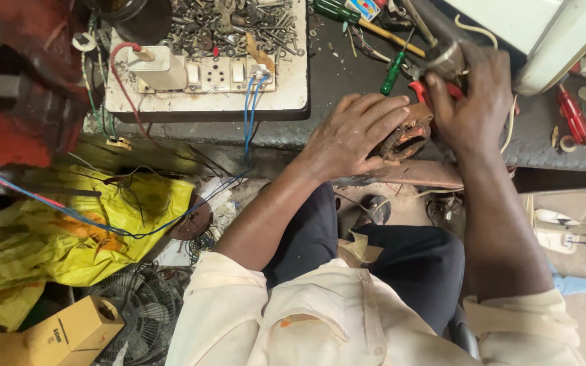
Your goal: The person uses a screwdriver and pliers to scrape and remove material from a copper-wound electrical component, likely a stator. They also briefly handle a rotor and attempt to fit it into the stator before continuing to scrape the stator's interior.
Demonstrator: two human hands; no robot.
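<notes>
Motor coil gripped at the bench edge.
My left hand wraps it; my right hand closes on red pliers just above. Next likely needs careful, steady wire pulling.

We have only one view, from a camera worn on the head. It looks steeply down over our lap and forearms at the near edge of the dark surface, close enough that the left hand and right hand fill the upper middle. The floor shows below the surface's near edge.
</notes>
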